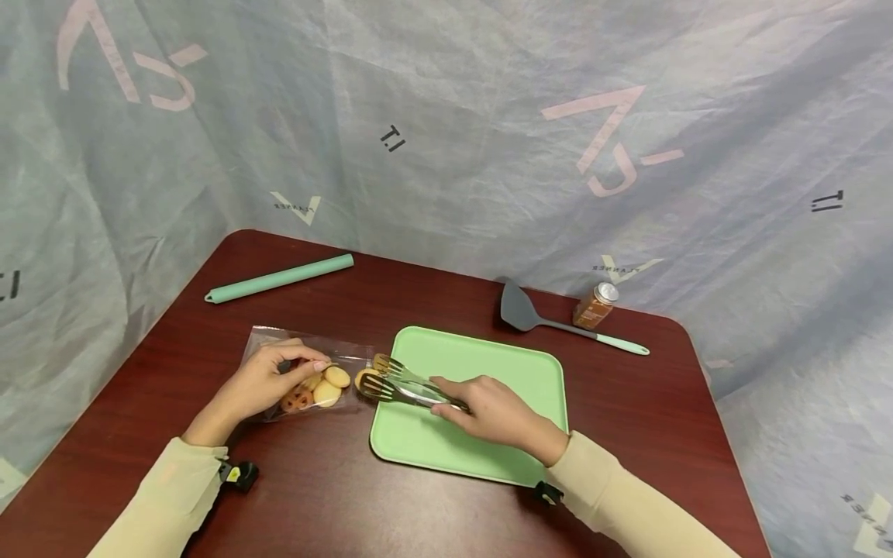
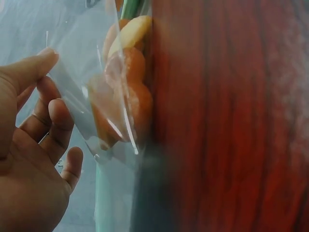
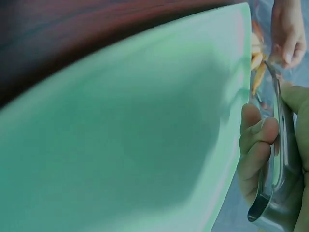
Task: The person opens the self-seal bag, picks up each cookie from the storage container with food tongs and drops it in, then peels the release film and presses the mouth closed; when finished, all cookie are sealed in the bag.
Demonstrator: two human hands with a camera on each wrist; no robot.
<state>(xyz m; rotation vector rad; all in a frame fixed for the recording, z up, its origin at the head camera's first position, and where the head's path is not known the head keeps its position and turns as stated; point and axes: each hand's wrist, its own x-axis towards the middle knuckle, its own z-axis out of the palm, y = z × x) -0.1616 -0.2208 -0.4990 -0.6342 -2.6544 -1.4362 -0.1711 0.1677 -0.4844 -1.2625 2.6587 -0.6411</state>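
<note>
My left hand (image 1: pixel 263 378) (image 2: pixel 38 140) pinches the edge of a clear plastic bag (image 1: pixel 268 335) (image 2: pixel 79 53) between thumb and index finger, the other fingers loosely bent. Inside the bag are several pale yellow pieces (image 1: pixel 327 394) and a brown round one (image 1: pixel 296 399). My right hand (image 1: pixel 497 412) (image 3: pixel 253 162) grips metal tongs (image 1: pixel 421 390) (image 3: pixel 286 166) with slotted, fork-like ends. Those ends lie around a yellow piece (image 1: pixel 366 379) between the bag's right side and the left edge of a light green tray (image 1: pixel 495 372) (image 3: pixel 140 125). Whether they squeeze it, I cannot tell.
A green stick-like tube (image 1: pixel 282 279) lies at the back left of the dark red table (image 1: pixel 307 480). Behind the tray's right part are a grey spatula (image 1: pixel 519 308) with a pale green handle and a jar (image 1: pixel 594 307) with a silver lid. Grey cloth hangs behind the table.
</note>
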